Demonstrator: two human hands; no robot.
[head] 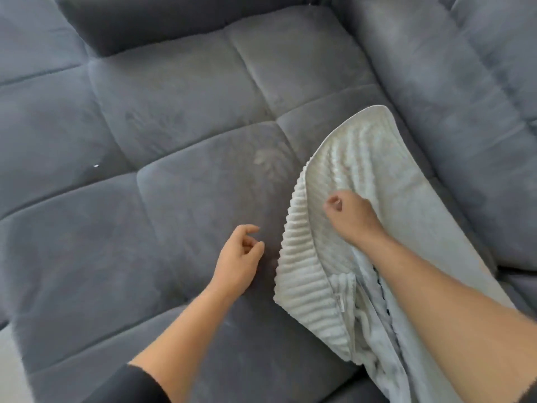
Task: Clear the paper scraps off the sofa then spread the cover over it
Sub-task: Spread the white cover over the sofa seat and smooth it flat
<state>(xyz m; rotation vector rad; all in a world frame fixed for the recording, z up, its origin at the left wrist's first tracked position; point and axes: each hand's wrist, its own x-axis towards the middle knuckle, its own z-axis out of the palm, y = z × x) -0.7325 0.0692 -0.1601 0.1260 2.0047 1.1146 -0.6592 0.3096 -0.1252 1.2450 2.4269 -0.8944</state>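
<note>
Head view, looking down on a grey tufted sofa (180,82) and two bare forearms.

The right hand (350,218) is clenched, knuckles down, on a pale ribbed cover (363,158). It is not clear whether cloth is caught inside the curled fingers. The cover lies bunched and part-folded on the seat. It runs from beyond the right fingertips towards the sofa's corner, then back under the wrist and off the front edge. One ribbed edge stands up in a ridge just left of the knuckles.

The left hand (238,258) hovers over bare seat, near that ridge but apart from it. Its fingers are relaxed and loosely curled, and appear to hold nothing.

One tiny white paper scrap (96,165) sits in a seam, well to the left of the left fingertips.

The cover looks soft, plush and floppy, likely light but bulky. It would sag wherever it is unsupported, so it is best taken by two corners or along the raised edge, one hand each.

A small sewn-in tag (340,302) shows near the right forearm, its print too small to read. No other writing is visible.
</note>
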